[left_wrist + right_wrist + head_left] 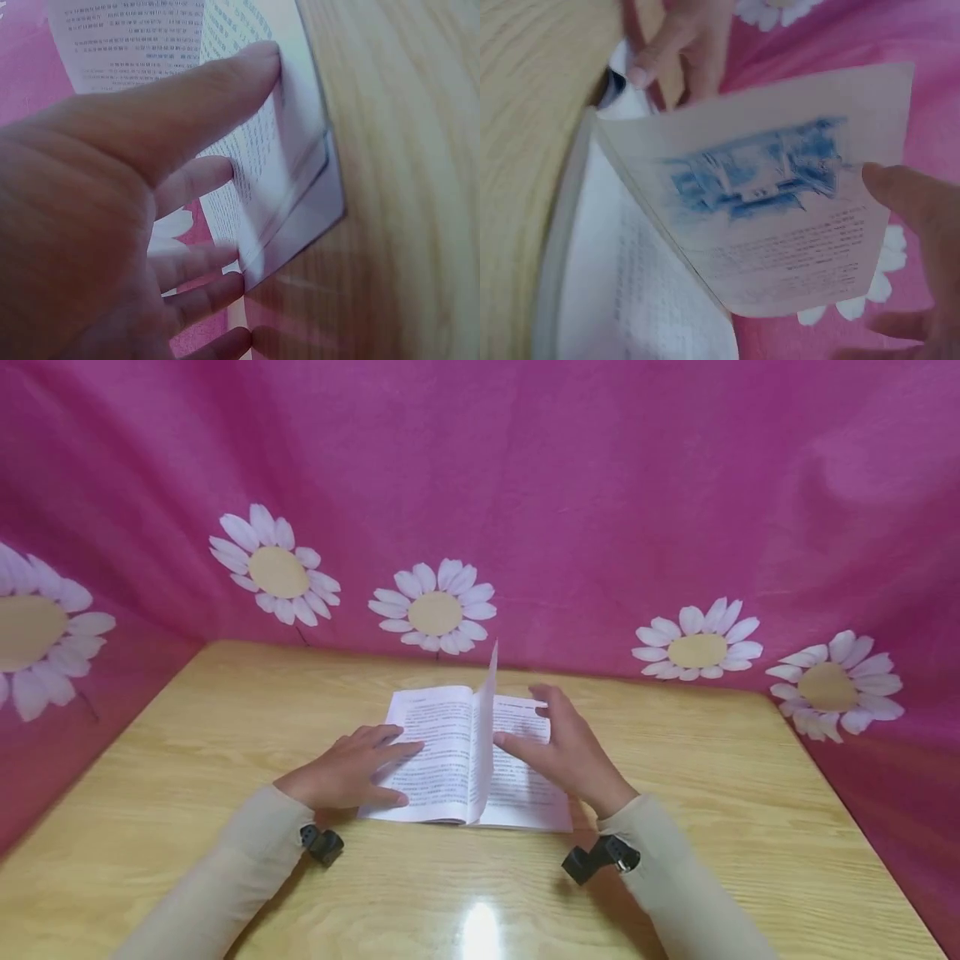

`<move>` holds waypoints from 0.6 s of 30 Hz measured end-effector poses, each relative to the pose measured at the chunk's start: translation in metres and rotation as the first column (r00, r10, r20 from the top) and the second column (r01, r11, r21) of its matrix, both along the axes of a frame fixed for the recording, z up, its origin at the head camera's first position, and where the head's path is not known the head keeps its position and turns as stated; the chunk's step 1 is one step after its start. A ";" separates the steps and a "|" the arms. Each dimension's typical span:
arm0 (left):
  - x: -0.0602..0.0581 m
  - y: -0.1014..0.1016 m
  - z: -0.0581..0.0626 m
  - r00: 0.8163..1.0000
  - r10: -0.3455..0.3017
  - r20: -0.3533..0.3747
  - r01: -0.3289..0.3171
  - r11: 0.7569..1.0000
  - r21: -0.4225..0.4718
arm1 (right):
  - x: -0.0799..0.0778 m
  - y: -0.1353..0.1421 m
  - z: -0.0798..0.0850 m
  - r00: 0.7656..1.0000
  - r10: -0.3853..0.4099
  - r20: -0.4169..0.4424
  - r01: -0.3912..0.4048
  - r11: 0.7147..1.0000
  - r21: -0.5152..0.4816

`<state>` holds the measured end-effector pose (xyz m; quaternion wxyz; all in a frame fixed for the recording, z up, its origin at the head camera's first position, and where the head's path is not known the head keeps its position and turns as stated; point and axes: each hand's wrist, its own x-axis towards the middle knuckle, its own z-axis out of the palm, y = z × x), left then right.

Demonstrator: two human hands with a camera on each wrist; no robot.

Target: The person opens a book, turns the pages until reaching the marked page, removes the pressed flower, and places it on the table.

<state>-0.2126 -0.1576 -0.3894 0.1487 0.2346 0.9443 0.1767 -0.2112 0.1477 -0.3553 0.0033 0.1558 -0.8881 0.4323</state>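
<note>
An open book of printed text lies on the wooden table, a single page of it standing nearly upright by the spine. My left hand rests with spread fingers over the outer side of the left page; in the left wrist view its thumb lies along the paper near the bottom edge. On the other side, my right hand is held over the right page, thumb and fingers apart. In the right wrist view its thumb tip is right at the raised page, which carries a blue picture above text.
A pink cloth with big white daisies hangs behind and beside the table. Each wrist wears a small black camera, such as the one on the right wrist. Light glares off the tabletop near the front.
</note>
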 end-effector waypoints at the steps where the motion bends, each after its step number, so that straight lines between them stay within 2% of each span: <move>1: 0.000 -0.001 0.000 1.000 0.003 0.001 -0.003 1.000 0.003 | 0.001 -0.004 -0.001 1.000 0.008 0.001 -0.008 1.000 0.025; 5: -0.002 0.000 -0.003 1.000 -0.002 -0.002 0.002 1.000 0.011 | 0.005 -0.011 -0.010 0.992 0.122 -0.035 -0.117 0.987 0.113; 8: -0.004 0.000 -0.004 1.000 -0.004 0.001 0.004 1.000 0.014 | 0.007 -0.014 -0.016 0.971 0.230 -0.063 -0.222 0.969 0.110; 11: -0.005 -0.004 -0.002 1.000 -0.002 0.020 0.002 1.000 0.028 | 0.010 -0.018 -0.021 0.953 0.301 -0.045 -0.295 0.950 0.103; 14: -0.007 -0.011 0.000 0.999 -0.021 0.035 0.018 0.997 0.079 | 0.012 -0.023 -0.026 0.937 0.350 -0.007 -0.347 0.930 0.121; 18: -0.011 -0.020 0.003 0.998 -0.006 0.062 -0.007 0.980 0.197 | 0.014 -0.029 -0.027 0.911 0.411 0.026 -0.410 0.900 0.148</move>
